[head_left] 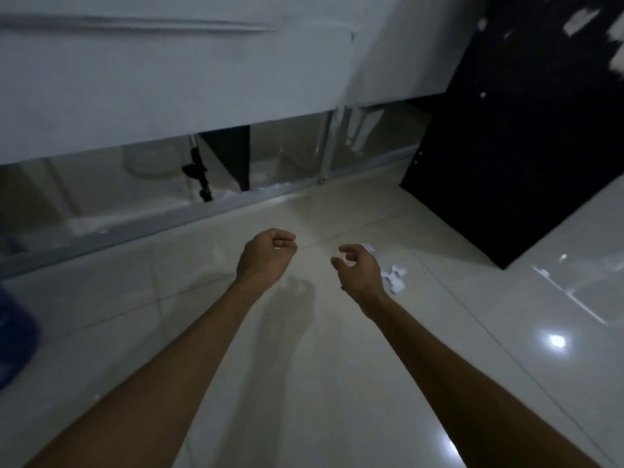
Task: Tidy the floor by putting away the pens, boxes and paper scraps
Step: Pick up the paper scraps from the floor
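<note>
Crumpled paper scraps lay on the pale tiled floor, just beside the right hand, whose fingers curled loosely apart, holding nothing. Left of the scraps, the left hand hung curled into a loose, empty-looking fist.

paper scraps: white, crumpled, small cluster on the pale tiled floor
one scrap: just beyond, partly hidden

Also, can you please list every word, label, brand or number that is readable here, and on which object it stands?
None: no readable text anywhere.
Paper scraps on the floor: white, no print visible.
Blue object at the left edge: blurred, nothing legible.
</note>
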